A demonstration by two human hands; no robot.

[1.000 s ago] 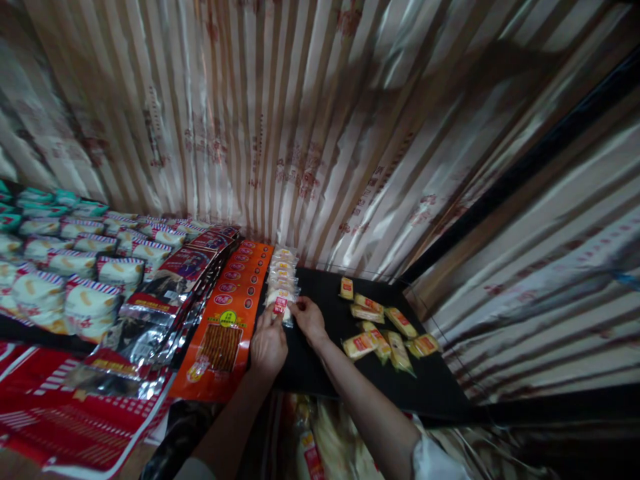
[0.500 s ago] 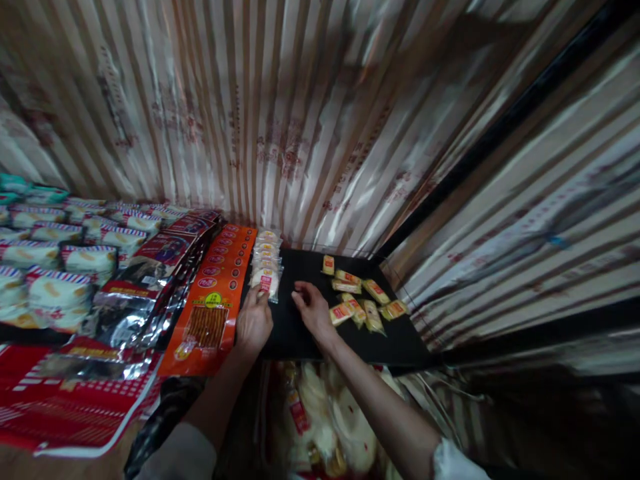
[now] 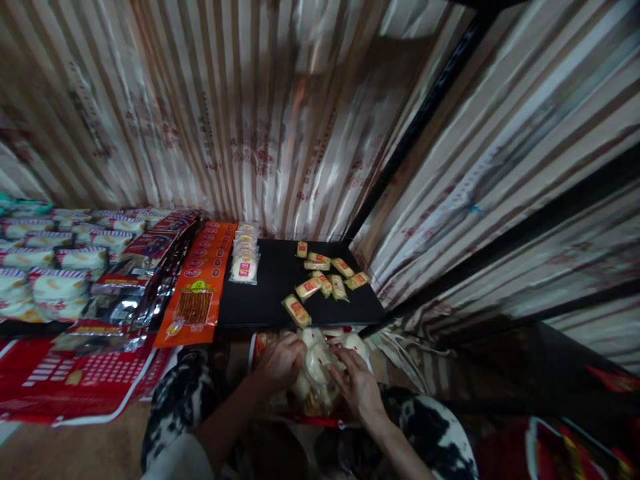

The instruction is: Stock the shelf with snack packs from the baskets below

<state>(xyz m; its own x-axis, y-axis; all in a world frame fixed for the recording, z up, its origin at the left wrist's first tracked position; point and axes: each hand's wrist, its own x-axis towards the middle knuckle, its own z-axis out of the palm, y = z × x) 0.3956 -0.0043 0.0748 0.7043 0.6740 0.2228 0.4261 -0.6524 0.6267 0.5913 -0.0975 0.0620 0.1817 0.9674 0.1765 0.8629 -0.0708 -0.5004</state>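
Observation:
Both my hands are down in a bag of pale round wrapped cakes that sits below the front edge of the black tray. My left hand curls over the cakes at the bag's left side. My right hand rests on the cakes at the right with its fingers bent into the pile. Whether either hand grips a cake is hidden. On the tray, a row of the same white cakes runs along its left edge. Several small yellow snack packets lie scattered on its right half.
Orange packets, silver-and-dark packets and red-white-blue striped cake packs fill the shelf to the left. Red bags lie at the lower left. Shiny striped wrapping covers the walls behind and to the right. My black-and-white patterned lap is below.
Both hands have left the row of white cakes on the tray and dropped into the bag below its front edge. The view has tilted down and to the right.

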